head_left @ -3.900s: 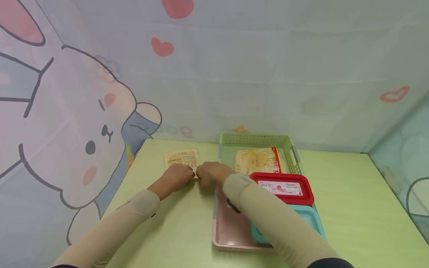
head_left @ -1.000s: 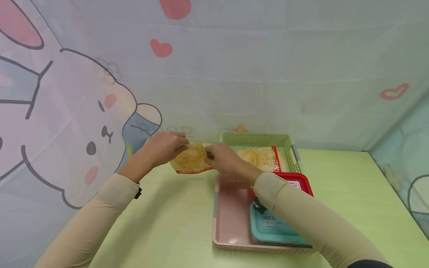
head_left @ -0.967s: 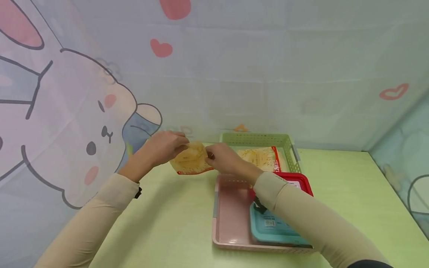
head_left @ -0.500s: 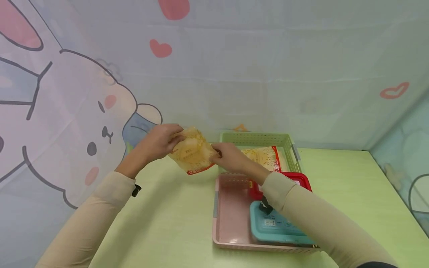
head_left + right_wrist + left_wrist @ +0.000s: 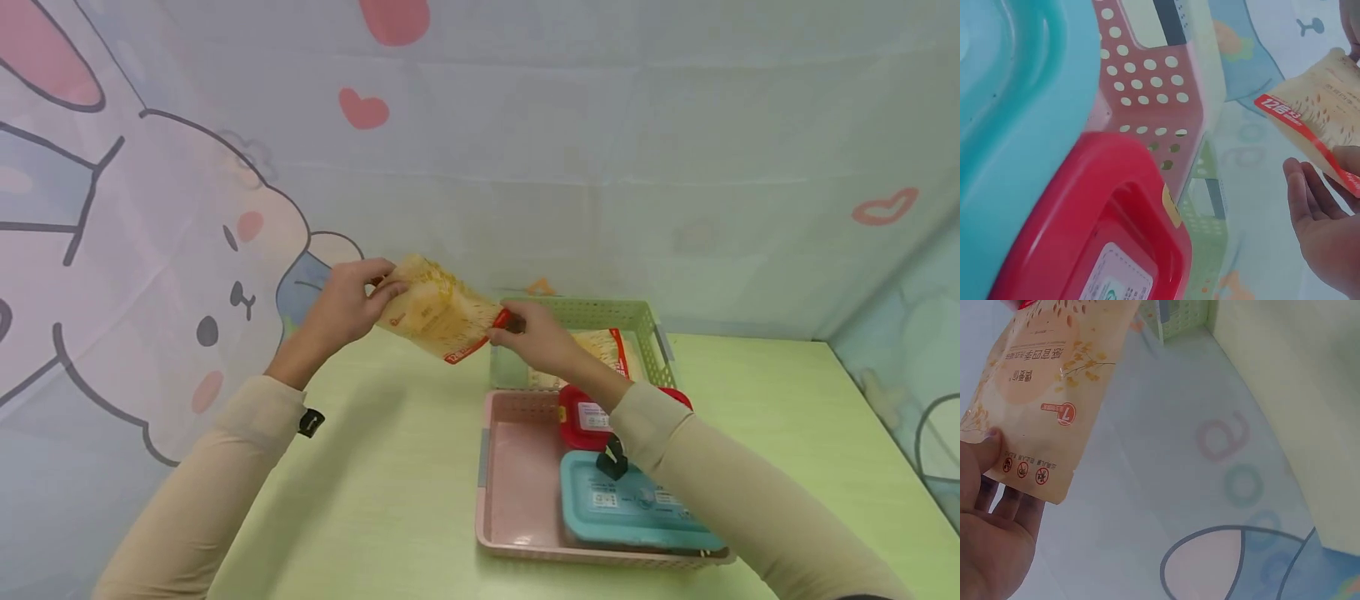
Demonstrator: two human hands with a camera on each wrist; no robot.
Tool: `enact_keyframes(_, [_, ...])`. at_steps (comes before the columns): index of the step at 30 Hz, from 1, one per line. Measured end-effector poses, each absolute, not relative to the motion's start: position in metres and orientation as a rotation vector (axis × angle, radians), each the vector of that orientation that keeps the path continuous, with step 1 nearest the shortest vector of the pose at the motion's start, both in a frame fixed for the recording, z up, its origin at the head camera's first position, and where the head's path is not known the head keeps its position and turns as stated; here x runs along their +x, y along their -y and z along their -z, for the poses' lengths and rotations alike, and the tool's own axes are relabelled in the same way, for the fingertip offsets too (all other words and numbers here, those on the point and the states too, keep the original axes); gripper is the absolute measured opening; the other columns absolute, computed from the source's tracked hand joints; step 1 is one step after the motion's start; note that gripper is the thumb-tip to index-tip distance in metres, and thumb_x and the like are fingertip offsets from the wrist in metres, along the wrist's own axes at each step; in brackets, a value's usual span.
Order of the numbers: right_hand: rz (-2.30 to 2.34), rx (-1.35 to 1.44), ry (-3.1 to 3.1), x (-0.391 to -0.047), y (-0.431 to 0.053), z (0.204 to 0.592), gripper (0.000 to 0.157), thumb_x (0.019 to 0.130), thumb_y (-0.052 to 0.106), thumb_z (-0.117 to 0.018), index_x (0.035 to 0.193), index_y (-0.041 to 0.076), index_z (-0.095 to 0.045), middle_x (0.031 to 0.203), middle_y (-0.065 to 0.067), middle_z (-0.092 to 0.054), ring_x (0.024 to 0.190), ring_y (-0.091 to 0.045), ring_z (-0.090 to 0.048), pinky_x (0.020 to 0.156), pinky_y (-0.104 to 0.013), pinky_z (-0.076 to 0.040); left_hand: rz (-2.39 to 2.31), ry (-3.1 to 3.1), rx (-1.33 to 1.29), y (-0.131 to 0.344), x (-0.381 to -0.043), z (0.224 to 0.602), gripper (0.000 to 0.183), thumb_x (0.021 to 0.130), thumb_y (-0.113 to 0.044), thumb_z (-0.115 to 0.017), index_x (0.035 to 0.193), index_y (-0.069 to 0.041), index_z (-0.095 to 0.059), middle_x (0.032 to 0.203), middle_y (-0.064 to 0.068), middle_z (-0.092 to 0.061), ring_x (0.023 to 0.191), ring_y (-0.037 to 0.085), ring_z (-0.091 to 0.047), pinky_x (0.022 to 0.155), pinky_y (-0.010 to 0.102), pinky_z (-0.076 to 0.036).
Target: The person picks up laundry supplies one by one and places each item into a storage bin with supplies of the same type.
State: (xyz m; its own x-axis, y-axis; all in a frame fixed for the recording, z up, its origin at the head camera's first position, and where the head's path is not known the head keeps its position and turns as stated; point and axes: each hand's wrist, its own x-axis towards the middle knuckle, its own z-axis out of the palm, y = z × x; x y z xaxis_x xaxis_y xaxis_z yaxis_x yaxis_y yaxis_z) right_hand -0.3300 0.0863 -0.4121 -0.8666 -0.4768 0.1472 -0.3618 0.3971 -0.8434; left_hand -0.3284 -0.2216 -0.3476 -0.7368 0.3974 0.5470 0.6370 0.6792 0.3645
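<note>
A beige-yellow flat packet (image 5: 435,310) with a red strip along one edge is held up above the table between both hands. My left hand (image 5: 351,302) pinches its left end, the thumb on the printed face in the left wrist view, where the packet (image 5: 1035,406) shows orange leaf prints. At the red-strip end, my right hand (image 5: 538,337) grips the edge between thumb and fingers. The right wrist view shows white printing on the strip of the packet (image 5: 1325,112). A similar packet (image 5: 600,343) lies in the green basket (image 5: 573,312), partly behind my right hand.
In front of the green basket stands a pink basket (image 5: 517,483). It holds a red-lidded box (image 5: 581,429) and a teal-lidded box (image 5: 622,508), both partly covered by my right forearm. A printed cloth (image 5: 480,150) hangs behind the light green table (image 5: 757,400).
The packet first lay on the table with both hands on it. It has since been lifted and turned, rising further over the last second as the right hand moved right.
</note>
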Motion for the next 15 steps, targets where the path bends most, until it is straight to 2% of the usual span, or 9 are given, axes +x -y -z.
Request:
enact_keyframes(3, [1.588, -0.724, -2.458, -0.330, -0.091, 0.407, 0.022, 0.107, 0.021, -0.066, 0.122, 0.005, -0.066, 0.110, -0.009, -0.074, 0.112, -0.028, -0.069, 0.100, -0.047, -0.057, 0.834, 2.477, -0.734, 0.221, -0.330, 0.348, 0.012, 0.101, -0.017, -0.075, 0.093, -0.008, -0.071, 0.084, 0.007, -0.072, 0.090, 0.030, -0.074, 0.072, 0.044, -0.051])
enact_keyframes(8, [1.805, -0.666, -2.363, -0.330, -0.099, 0.395, 0.020, 0.107, 0.015, -0.066, 0.121, 0.001, -0.062, 0.116, -0.015, -0.071, 0.107, -0.028, -0.071, 0.096, -0.041, -0.059, 1.044, 2.492, -0.593, 0.219, -0.330, 0.348, 0.021, 0.102, -0.027, -0.074, 0.108, -0.007, -0.077, 0.103, 0.014, -0.077, 0.112, 0.039, -0.073, 0.087, 0.055, -0.058])
enact_keyframes(11, [1.884, -0.618, -2.330, -0.329, -0.102, 0.390, 0.024, 0.107, 0.012, -0.065, 0.125, -0.002, -0.058, 0.118, -0.019, -0.069, 0.104, -0.029, -0.072, 0.095, -0.040, -0.060, 1.167, 2.476, -0.538, 0.216, -0.330, 0.352, 0.026, 0.103, -0.031, -0.073, 0.112, -0.007, -0.077, 0.108, 0.014, -0.077, 0.116, 0.037, -0.072, 0.085, 0.050, -0.060])
enact_keyframes(15, [1.955, -0.551, -2.331, -0.327, -0.107, 0.390, 0.023, 0.107, 0.011, -0.065, 0.124, -0.002, -0.058, 0.117, -0.021, -0.070, 0.102, -0.028, -0.072, 0.097, -0.044, -0.059, 1.370, 2.438, -0.512, 0.210, -0.334, 0.361, 0.028, 0.103, -0.030, -0.072, 0.112, -0.004, -0.076, 0.102, 0.014, -0.073, 0.109, 0.030, -0.074, 0.066, 0.032, -0.056])
